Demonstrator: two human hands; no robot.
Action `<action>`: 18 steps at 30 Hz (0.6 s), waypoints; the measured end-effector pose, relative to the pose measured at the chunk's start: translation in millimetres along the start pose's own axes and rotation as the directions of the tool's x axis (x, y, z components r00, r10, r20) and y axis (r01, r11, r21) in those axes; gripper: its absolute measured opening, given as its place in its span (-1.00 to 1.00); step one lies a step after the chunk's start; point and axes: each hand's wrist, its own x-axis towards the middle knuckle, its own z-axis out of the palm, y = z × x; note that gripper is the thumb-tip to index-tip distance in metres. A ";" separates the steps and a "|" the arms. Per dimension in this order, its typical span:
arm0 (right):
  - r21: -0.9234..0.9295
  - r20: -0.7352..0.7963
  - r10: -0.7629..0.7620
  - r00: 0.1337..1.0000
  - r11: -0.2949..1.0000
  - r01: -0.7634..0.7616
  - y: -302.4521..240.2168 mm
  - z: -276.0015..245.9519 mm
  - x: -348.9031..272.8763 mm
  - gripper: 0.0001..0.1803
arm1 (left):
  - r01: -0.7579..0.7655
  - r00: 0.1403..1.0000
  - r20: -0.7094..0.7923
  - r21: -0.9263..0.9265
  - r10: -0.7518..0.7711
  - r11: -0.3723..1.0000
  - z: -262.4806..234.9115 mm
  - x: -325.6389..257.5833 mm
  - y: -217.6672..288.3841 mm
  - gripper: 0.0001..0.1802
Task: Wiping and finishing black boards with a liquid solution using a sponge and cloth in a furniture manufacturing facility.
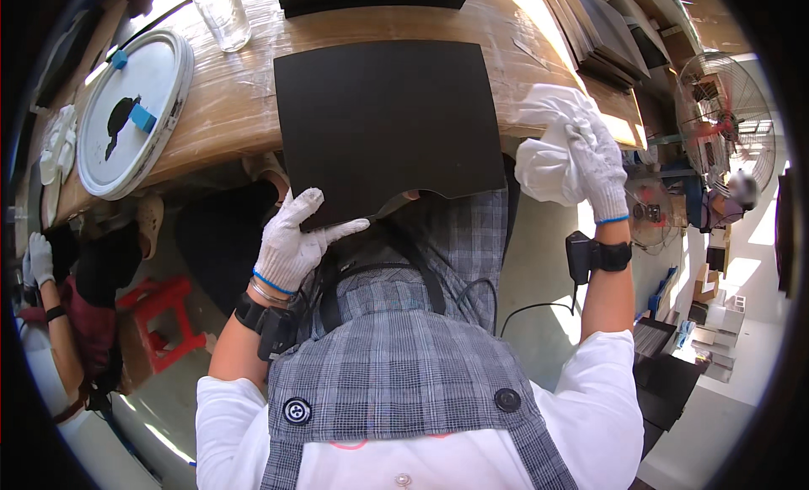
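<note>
The white-gloved left hand (291,240), fingers spread, is touching a flat black board (388,119) overhanging the brown table's (227,107) front edge; the right hand (600,166) is clutching crumpled white cloth (546,157); work seems unfinished.

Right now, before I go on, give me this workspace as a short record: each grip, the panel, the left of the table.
left grip: gloved, at the near left corner of the black panel, thumb and forefinger apart
right grip: gloved, holding a bunched white cloth
panel edge: near side juts past the table
table left: glass; round white lid with a black smear and blue blocks
</note>
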 end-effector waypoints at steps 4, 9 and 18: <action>-0.121 0.117 -0.367 0.923 0.917 0.380 -81.8 75.3 28.0 -0.60 | -0.005 1.000 -0.005 -0.022 0.005 1.000 -2.4 1.3 -1.9 -0.79; -0.476 0.129 -0.444 0.886 0.756 0.448 -176.3 162.3 16.9 -0.67 | -0.011 0.999 0.048 -0.048 0.013 0.999 1.2 -1.5 -4.5 -0.70; -0.091 0.331 -0.767 0.550 0.554 0.828 -152.1 140.0 -10.0 -0.66 | 0.038 0.995 0.093 -0.191 -0.021 0.981 1.4 -4.7 0.1 -0.63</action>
